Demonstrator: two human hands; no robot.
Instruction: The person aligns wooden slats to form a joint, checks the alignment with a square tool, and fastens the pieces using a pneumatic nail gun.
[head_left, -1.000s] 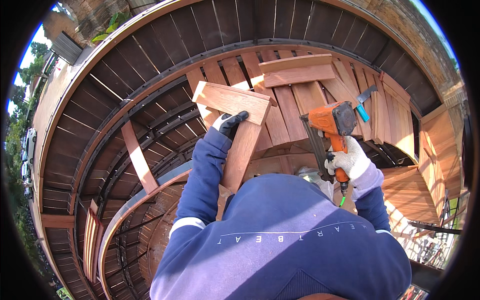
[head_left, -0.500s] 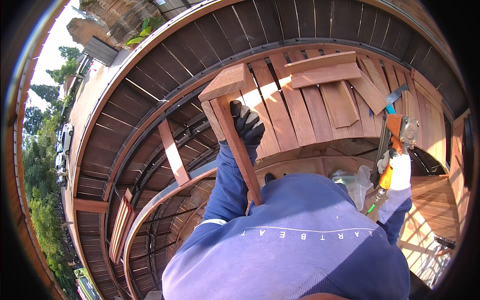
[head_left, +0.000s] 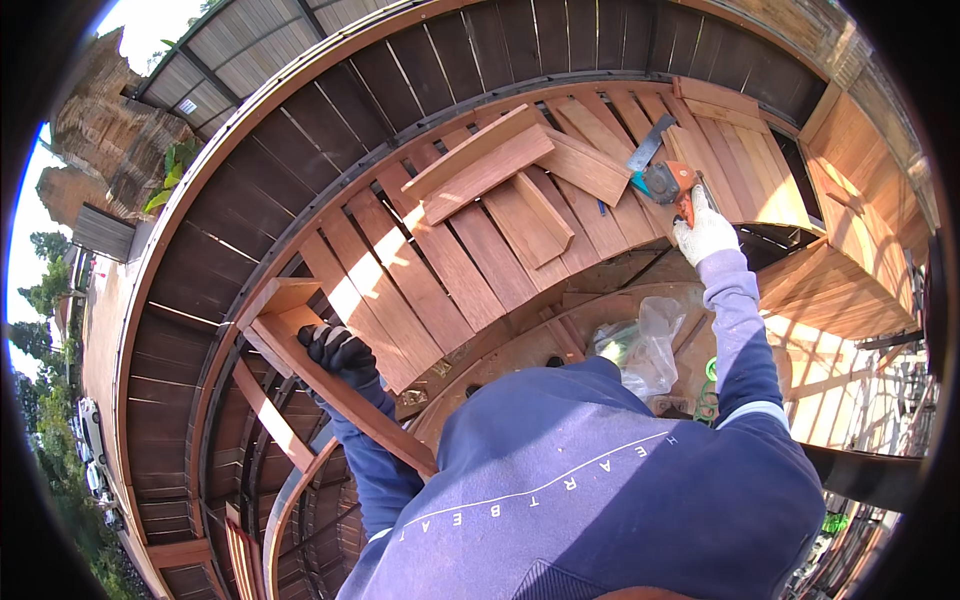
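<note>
**Holding a board over open framing, power tool at arm's length**

Gripping a long reddish board (head_left: 340,390), the left hand (head_left: 340,352) in its dark glove is wrapped shut around the upper part of it, just below a short crosspiece fixed at the board's top end. The board lies over the gap at the left edge of the laid deck planks (head_left: 440,270), where curved dark metal framing (head_left: 215,400) shows with nothing on top. Its long axis runs on a diagonal, from the crosspiece at upper left down toward the person's chest at lower right.

The right hand (head_left: 705,235), in a pale glove, is stretched out to the far side and closed on the handle of an orange power tool (head_left: 665,178) that rests on or just above the planks; I cannot tell whether it touches them. Loose offcuts (head_left: 480,165) lie stacked on the deck between the two hands, and a clear plastic bag (head_left: 640,345) sits near the person's body.

Risk, as I judge it: held by one hand near its top only, the board could pivot or slip down through the open framing. With arms spread wide, balance at the unplanked edge looks weak, and the tool could snag a loose offcut.
</note>
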